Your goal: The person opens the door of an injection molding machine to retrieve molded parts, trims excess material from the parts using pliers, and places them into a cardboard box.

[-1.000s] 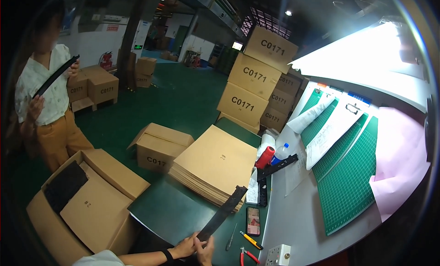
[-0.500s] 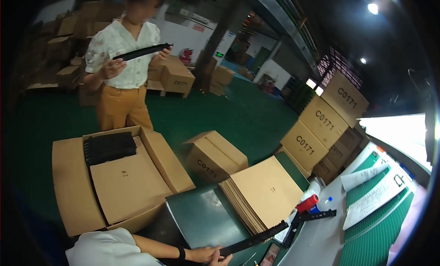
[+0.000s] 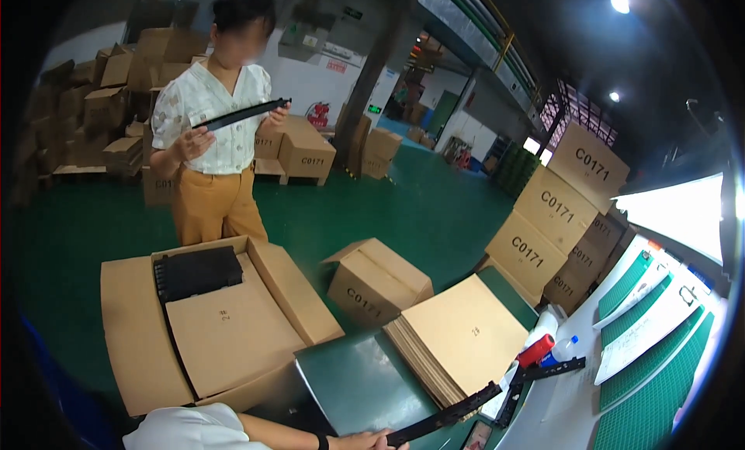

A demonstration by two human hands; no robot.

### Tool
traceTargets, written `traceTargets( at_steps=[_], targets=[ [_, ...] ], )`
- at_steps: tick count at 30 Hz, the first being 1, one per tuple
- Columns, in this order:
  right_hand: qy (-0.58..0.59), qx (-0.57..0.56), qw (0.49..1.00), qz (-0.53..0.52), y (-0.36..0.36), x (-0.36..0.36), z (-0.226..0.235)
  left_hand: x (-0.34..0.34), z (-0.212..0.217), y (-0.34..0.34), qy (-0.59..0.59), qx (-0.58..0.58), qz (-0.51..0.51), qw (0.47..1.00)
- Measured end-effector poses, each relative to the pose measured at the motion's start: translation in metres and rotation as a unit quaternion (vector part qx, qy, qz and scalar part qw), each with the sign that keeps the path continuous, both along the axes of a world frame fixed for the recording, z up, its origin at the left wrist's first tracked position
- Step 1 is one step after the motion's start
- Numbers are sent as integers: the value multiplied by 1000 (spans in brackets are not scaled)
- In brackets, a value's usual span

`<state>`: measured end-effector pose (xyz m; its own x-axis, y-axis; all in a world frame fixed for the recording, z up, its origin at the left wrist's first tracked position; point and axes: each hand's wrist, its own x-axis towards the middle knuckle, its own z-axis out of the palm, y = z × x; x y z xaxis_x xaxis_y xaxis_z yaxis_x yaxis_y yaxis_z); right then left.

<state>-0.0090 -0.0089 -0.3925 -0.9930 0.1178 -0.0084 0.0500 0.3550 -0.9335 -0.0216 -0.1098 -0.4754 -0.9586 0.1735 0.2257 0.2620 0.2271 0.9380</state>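
Note:
My left hand (image 3: 358, 441) is at the lower edge, a black band round its wrist. Its fingers are closed at the near end of a long, thin black plastic strip (image 3: 446, 417), which slants up to the right over the table edge. More fingertips show beside that end, cut off by the picture's edge; whether they belong to my right hand I cannot tell. Close by, a stack of brown cardboard sheets (image 3: 466, 334) lies on the dark green tabletop (image 3: 361, 372). Another black strip piece (image 3: 555, 368) rests by a red-capped item (image 3: 535, 349) and a blue-capped bottle (image 3: 569, 347).
An open carton (image 3: 132, 326) holds black parts (image 3: 200, 273) and a cardboard sheet (image 3: 233, 337). Behind it a co-worker (image 3: 225, 132) holds a similar black strip (image 3: 244, 115) in both hands. A closed carton (image 3: 376, 283) and stacked cartons (image 3: 528, 252) stand beyond the table. A phone (image 3: 477, 436) lies near the strip.
The whole view has shifted, so things sit lower and further right. My left hand stays at the strip's end. The co-worker still holds the other strip and shows more fully.

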Motion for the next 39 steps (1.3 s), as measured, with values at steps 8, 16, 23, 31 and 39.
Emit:
traceTargets(
  at_steps=[8, 16, 23, 31, 39],
  targets=[
    [142, -131, 981, 25, 5, -8, -32, 6, 27, 2, 31, -54, 16, 998],
    [98, -83, 990, 59, -2, -9, -20, 9, 51, -8, -25, -44, 100, 994],
    [55, -207, 976, 42, 13, -5, -3, 22, 94, -15, -102, 137, -46, 984],
    [11, -432, 899, 71, 21, -9, 58, 97, 126, -53, -348, 273, -223, 869],
    [-62, -527, 839, 118, 1, -5, 76, 106, 112, -59, -370, 329, -267, 827]
  ],
)
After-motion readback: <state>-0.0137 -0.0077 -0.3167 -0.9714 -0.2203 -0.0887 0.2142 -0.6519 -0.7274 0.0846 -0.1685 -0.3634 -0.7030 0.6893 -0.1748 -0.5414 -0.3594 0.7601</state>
